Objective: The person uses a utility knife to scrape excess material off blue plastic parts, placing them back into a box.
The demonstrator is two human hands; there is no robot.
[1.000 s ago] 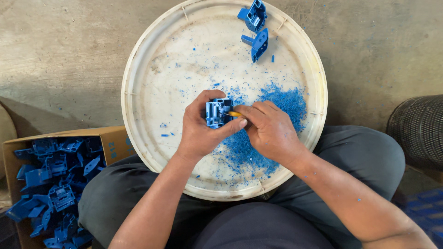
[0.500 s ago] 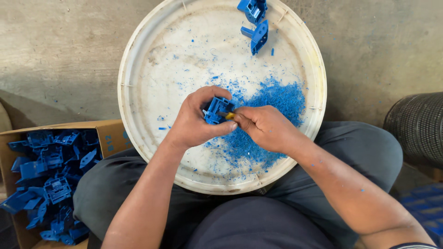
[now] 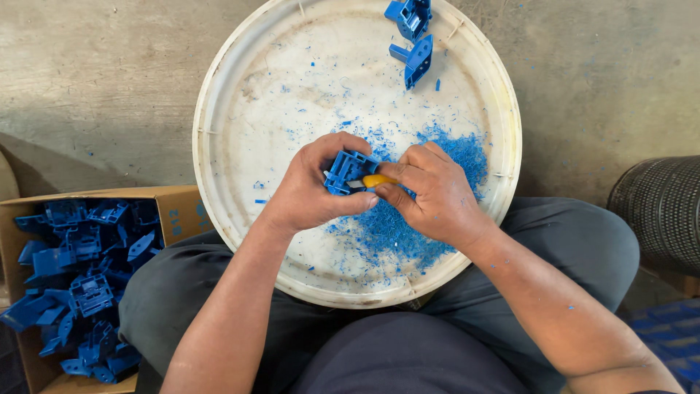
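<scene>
My left hand (image 3: 315, 191) grips a small blue plastic part (image 3: 345, 171) over a round white tray (image 3: 240, 131) resting on my lap. My right hand (image 3: 430, 193) holds a small yellow-handled knife (image 3: 379, 180), its blade against the part's edge. Under both hands lies a heap of blue plastic shavings (image 3: 415, 233). Two more blue plastic parts (image 3: 413, 36) sit at the tray's far rim.
A cardboard box (image 3: 179, 211) at my left holds several blue plastic parts (image 3: 76, 277). A dark perforated round container (image 3: 660, 211) stands at the right. Beyond the tray is a concrete floor (image 3: 95, 80). My legs in dark trousers (image 3: 168, 292) support the tray.
The view has shifted slightly. Both hands stay together on the blue part, with the knife working along its edge; the part has turned a little in my left hand.
</scene>
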